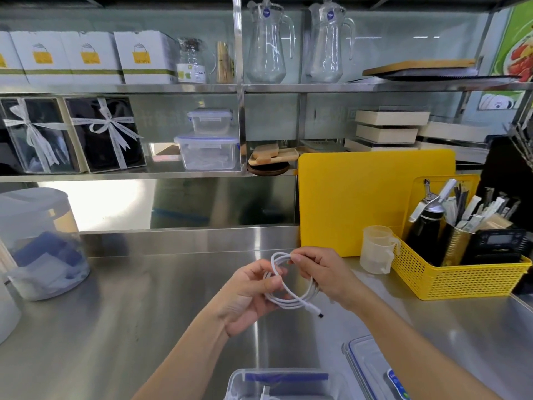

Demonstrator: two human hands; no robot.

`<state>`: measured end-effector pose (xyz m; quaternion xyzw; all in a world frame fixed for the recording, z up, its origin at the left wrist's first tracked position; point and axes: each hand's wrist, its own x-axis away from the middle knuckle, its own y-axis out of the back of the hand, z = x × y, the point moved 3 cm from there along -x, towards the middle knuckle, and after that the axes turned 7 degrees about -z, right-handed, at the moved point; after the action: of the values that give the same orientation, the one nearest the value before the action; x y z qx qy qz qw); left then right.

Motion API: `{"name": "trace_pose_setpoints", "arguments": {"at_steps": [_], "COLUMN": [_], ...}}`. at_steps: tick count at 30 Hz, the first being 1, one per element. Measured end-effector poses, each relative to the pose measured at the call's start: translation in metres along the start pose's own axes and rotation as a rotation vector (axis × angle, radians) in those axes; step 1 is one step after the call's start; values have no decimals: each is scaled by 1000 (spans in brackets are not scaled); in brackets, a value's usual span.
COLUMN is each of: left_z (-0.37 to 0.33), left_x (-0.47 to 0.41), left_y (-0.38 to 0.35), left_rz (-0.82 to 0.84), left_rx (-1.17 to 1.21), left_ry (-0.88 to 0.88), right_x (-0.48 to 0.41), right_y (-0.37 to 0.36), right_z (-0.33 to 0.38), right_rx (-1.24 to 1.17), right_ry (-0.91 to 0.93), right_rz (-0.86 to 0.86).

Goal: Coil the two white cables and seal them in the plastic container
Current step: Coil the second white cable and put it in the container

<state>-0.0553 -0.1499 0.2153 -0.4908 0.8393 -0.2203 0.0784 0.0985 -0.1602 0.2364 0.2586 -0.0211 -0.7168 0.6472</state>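
Together, two hands, left [248, 295] and right [320, 272], hold one coiled white cable [288, 295].

Both forearms reaching forward, left hand [248, 295] and right hand [320, 272] raised close together, fingers pinched

One white cable [288, 287] is seen clearly, held by two hands: the left hand [248, 295] and the right hand [323, 272]. Below the hands stand one open plastic container [239, 382] and one lid [366, 368]. Above the yellow cutting board [360, 197] I count two glass pitchers [268, 44], and left of it two lidded boxes [209, 140] stacked. Two black gift boxes [106, 134] with ribbons stand further left of the board. Right of the board is one yellow basket [461, 278].
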Motion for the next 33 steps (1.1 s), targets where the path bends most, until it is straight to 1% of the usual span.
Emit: {"name": "trace_pose_setpoints", "arguments": {"at_steps": [2, 5, 7, 9, 12, 14, 16, 19, 24, 26, 28, 31, 33], "left_z": [0, 0, 3, 4, -1, -3, -1, 8, 11, 10, 15, 20, 21], "left_x": [0, -2, -4, -5, -6, -6, -8, -12, -17, -18, -17, -16, -13], "left_y": [-3, -7, -12, -15, -9, -1, 3, 3, 10, 14, 18, 22, 27], "left_rz": [-64, -195, -265, -336, -476, -571, -626, -676, -651, -634, -596, -439, -313], "left_rx": [-66, -336, -460, -548, -610, -734, -862, -950, -810, -727, -498, -70, 93], "left_ry": [-50, -161, -194, -217, -273, -335, -371, -364, -233, -158, -26, 171, 215], "right_x": [0, 2, 4, 4, 5, 8, 11, 11, 12, 11, 13, 17, 17], "right_y": [0, -3, -5, -5, -3, -8, -16, -22, -30, -30, -30, -29, -29], "right_z": [1, -2, -7, -9, -7, -5, -6, -10, -5, -7, -11, -16, -16], "right_rx": [12, 59, 125, 191, 194, 265, 376, 387, 273, 273, 322, 403, 483], "right_ry": [4, 1, 18, 57, 118, 164, 214, 238, 202, 201, 222, 264, 360], "right_rz": [-7, -29, -34, -41, -85, -34, 11, -12, 11, 3, -2, 38, 44]}}
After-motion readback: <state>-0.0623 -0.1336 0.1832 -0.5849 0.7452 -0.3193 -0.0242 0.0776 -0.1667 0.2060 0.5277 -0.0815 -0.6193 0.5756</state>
